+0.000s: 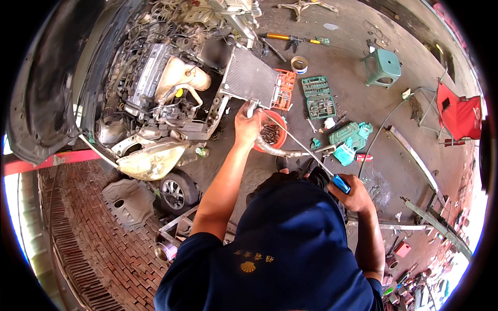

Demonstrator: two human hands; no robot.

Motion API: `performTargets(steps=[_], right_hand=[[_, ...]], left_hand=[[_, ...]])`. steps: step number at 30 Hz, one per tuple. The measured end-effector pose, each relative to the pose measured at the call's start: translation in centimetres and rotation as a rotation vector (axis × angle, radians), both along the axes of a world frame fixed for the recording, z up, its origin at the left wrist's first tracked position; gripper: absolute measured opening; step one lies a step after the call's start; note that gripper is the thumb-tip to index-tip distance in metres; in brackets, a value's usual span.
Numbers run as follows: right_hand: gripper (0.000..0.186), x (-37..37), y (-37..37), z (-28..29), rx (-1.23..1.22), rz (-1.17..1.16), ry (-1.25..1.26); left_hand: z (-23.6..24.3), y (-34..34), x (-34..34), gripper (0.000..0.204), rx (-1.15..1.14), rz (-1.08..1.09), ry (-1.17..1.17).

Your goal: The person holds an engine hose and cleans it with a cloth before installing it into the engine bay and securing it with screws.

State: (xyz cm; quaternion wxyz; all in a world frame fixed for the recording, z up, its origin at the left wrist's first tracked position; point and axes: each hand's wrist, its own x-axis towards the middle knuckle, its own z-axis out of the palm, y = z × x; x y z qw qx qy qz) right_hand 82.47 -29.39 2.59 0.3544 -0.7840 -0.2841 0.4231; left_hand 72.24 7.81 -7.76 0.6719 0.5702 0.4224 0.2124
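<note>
My left hand [247, 123] is closed round one end of a curved, silvery pipe [290, 153], just below the corner of the radiator [252, 72]. From there the pipe bends down and runs right in front of my body. In my right hand [358, 196] is the blue handle of a long thin screwdriver [311, 152]. Its shaft slants up and left across the pipe toward my left hand, where the tip is hard to make out. Below the pipe's left part stands a red bucket [280, 136] with bolts and small metal parts in it.
An open car engine bay [155, 88] fills the left, with a headlight [153, 160] and a loose wheel [178, 192] below. Beyond the bucket lie an orange socket case [284, 89] and a green tool case [318, 97]. A green stool [383, 67] and red folding chair [459, 111] stand right.
</note>
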Motion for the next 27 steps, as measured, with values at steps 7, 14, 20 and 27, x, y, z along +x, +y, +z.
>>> performTargets(steps=[7, 14, 20, 27], right_hand=[[0.039, 0.1, -0.3, 0.3, -0.036, -0.01, 0.035], [0.037, 0.0, -0.3, -0.1, -0.003, -0.008, 0.07], [0.042, 0.0, -1.6, -1.7, -0.004, 0.062, 0.095], [0.043, -0.3, -3.4, -3.6, 0.034, 0.049, 0.076]], left_hand=[[0.4, -0.7, 0.4, 0.054, 0.084, -0.028, 0.003], [-0.4, -0.1, -0.5, 0.049, 0.073, -0.054, -0.016], [-1.9, 0.3, -0.7, 0.036, 0.062, -0.06, -0.056], [-1.1, 0.0, -0.4, 0.024, 0.014, -0.008, 0.059]])
